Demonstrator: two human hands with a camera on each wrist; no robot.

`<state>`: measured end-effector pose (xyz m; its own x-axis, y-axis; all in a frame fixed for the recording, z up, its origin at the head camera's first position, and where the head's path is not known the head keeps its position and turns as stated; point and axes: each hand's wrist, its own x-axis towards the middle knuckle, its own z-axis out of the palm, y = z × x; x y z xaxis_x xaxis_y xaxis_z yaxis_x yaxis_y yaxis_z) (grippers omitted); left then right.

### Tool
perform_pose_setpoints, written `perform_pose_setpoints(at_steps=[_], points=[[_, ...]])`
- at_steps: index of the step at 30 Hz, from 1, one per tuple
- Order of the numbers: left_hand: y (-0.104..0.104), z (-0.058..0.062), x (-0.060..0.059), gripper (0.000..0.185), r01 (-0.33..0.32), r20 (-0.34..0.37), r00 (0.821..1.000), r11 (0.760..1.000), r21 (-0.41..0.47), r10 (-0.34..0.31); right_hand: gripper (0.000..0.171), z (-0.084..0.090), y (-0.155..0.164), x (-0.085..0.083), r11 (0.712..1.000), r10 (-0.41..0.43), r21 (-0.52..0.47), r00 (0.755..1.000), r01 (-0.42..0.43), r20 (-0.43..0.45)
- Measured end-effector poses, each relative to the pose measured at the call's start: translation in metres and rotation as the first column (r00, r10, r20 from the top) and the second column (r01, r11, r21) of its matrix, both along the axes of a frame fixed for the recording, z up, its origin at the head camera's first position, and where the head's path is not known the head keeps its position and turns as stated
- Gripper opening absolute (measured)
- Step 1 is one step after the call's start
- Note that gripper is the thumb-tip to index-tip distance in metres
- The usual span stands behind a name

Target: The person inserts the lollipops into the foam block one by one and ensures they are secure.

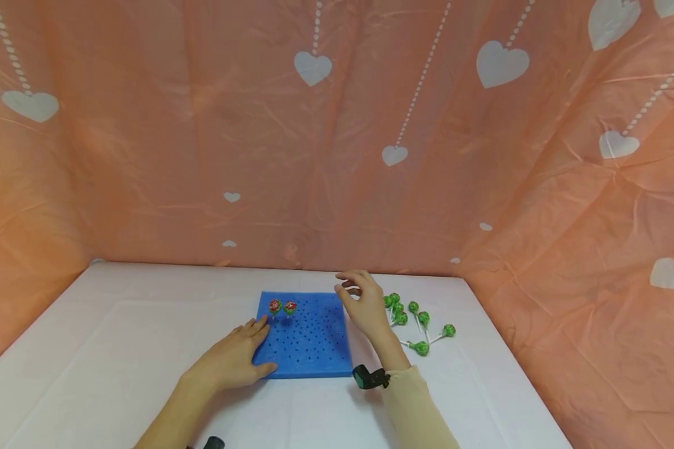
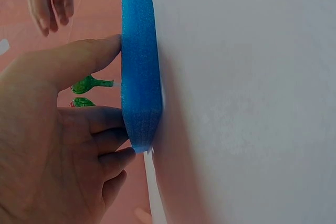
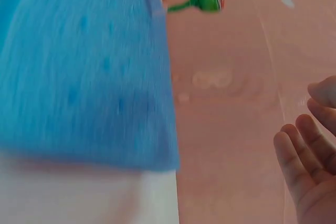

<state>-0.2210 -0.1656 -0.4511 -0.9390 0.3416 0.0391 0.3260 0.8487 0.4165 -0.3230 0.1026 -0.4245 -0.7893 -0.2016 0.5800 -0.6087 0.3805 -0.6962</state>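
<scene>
A blue foam board [image 1: 309, 340] dotted with small holes lies flat. Two lollipops [image 1: 283, 307] with red-and-green wrappers stand upright near its far left corner, sticks down in the foam. My left hand [image 1: 233, 358] rests along the board's left side, thumb [image 2: 92, 59] and fingertips touching the foam edge [image 2: 140, 66]. Raised beyond the board's right side, my right hand [image 1: 365, 305] has loosely bent fingers and nothing in them. In the right wrist view its fingers [image 3: 307, 150] are apart from the board, which looks blurred.
Several green-wrapped lollipops [image 1: 421, 348] lie loose on the white tabletop [image 1: 118, 337], right of the board and close to my right forearm. An orange sheet with pale hearts [image 1: 312, 67] hangs behind the table and along its sides.
</scene>
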Motion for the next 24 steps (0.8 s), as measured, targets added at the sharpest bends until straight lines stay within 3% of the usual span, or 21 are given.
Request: perform_pose_setpoints(at_steps=[10, 15, 24], points=[[0.000, 0.002, 0.001, 0.082, -0.009, 0.018, 1.000, 1.000, -0.003, 0.009, 0.021, -0.011, 0.048, -0.008, 0.989, -0.145, 0.016, 0.989, 0.146, -0.015], [0.001, 0.001, 0.001, 0.082, -0.009, 0.023, 1.000, 1.000, 0.000, 0.009, 0.021, -0.015, 0.070, -0.011, 0.979, -0.200, 0.037, 0.979, 0.199, 0.030], [0.000, 0.001, 0.001, 0.082, -0.001, 0.018, 1.000, 1.000, -0.014, 0.001, 0.025, -0.015, 0.106, -0.010, 0.939, -0.292, 0.230, 0.946, 0.255, 0.145]])
